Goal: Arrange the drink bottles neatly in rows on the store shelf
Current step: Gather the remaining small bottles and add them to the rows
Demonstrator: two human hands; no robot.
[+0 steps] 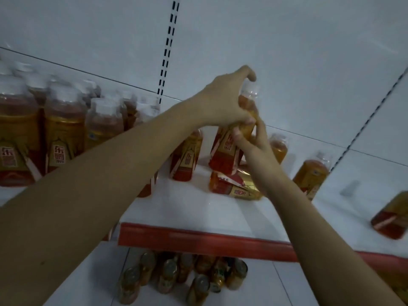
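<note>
Holding one amber drink bottle upright above the middle of the white shelf — left hand wrapped over its shoulder and neck, right hand pinching the labelled body from the right side. Both hands closed on the same bottle; neither free.

Stock on the shelf:
- Grouped bottles, left, standing close in rough rows, white caps up, blurred.
- Standing bottle, just left of the held one.
- Fallen bottle, lying on its side directly beneath the held one, near the right wrist.
- Loose bottles at right: one far, one nearer, one at the right edge, tilted.
- Red price strip along the near edge.
- Cans on the floor below, not part of the job.

Handling, judged: filled plastic, moderately heavy, walls stiff enough to squeeze lightly; film label likely slick. Best hold around the mid-body or shoulder — the cap alone gives poor control. Narrow base, prone to tipping if set down against a neighbour.
</note>
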